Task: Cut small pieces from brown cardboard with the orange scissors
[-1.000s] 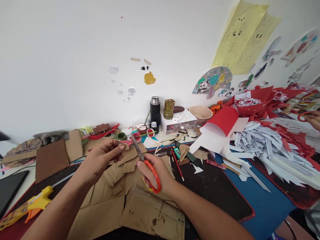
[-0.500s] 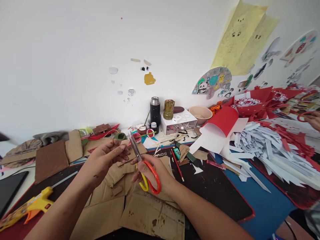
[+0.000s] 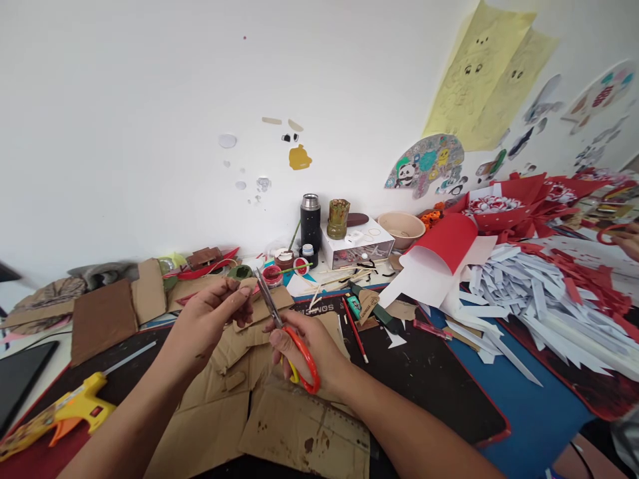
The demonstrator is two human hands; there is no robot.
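Centre of the frame: the left hand [image 3: 207,319] pinches a small cardboard piece [image 3: 245,287] between thumb and fingertips, held above the surface. The right hand [image 3: 304,346] is clenched through the orange and yellow loops of the scissors [image 3: 284,326]. Their blades run up and to the left, long axis slanted toward the piece, tips just beside it and slightly parted; whether they touch the card cannot be told. The right hand lies lower right of the piece, the left hand holds it directly. Below both: flattened cardboard sheets [image 3: 279,426] on a dark mat [image 3: 434,372]. Lower left: a yellow glue gun [image 3: 64,409]. Right: white paper strips [image 3: 524,299] and a red sheet [image 3: 444,243]. Far right edge: another person's hand [image 3: 630,239].
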